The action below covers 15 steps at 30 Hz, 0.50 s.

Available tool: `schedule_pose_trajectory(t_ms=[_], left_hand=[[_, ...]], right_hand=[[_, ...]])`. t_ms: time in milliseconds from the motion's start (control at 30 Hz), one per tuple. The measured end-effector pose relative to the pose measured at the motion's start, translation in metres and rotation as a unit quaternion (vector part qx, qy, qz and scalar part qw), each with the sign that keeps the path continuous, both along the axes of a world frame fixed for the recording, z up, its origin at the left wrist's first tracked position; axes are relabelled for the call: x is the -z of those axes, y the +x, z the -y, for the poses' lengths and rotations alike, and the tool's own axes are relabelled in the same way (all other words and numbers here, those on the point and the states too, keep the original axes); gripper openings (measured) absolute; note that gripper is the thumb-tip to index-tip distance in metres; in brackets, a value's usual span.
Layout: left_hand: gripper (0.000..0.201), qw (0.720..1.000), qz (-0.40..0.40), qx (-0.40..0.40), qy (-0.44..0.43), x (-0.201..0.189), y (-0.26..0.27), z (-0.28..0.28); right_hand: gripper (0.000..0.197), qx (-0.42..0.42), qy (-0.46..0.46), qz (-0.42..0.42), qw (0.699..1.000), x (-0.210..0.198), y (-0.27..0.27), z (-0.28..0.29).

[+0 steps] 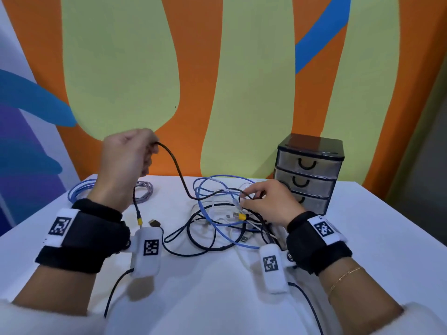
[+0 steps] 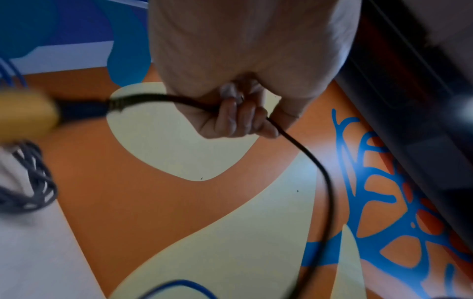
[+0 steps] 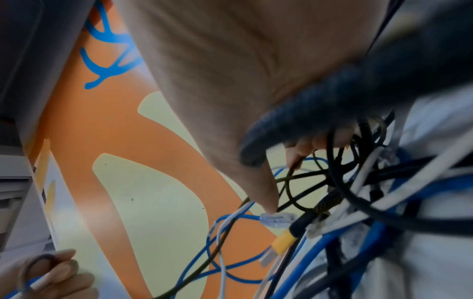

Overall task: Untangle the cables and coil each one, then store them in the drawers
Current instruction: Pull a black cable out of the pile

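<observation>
A: While the left hand [image 1: 125, 153] holds the black braided cable [image 1: 177, 169] in a closed fist above the table [image 1: 362, 226], the right hand [image 1: 268, 204] pinches a strand in the tangle [image 1: 225, 223].

B: Light, limp, probably snags. Grip near the yellow-collared plug [image 1: 139, 221].

A: Room's at the front; drawer unit [image 1: 307, 172] crowds the right, closed.
</observation>
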<state>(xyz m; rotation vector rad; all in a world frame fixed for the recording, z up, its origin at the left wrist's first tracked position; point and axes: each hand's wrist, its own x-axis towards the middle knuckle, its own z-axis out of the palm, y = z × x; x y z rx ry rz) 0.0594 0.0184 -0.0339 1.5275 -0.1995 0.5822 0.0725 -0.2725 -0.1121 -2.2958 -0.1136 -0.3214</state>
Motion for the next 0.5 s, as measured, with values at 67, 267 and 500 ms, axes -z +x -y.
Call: schedule_pose_trajectory(t_ms=[67,267,500], left_hand=[[0.028,0.997,-0.019,0.004,0.075,0.003,0.000,0.003],[0.021,0.960,0.017,-0.013,0.279,0.012,-0.002,0.018],[0.025,0.921,0.084,0.080,0.371,0.011,-0.001,0.070]], right_hand=[[0.013,0.012,0.004,0.021,1.000,0.000,-0.001,0.000],[0.009,0.022,0.097,0.126,0.987,-0.011,-0.009,-0.006],[0.008,-0.011,0.220,0.224,0.949,-0.022,-0.019,-0.018]])
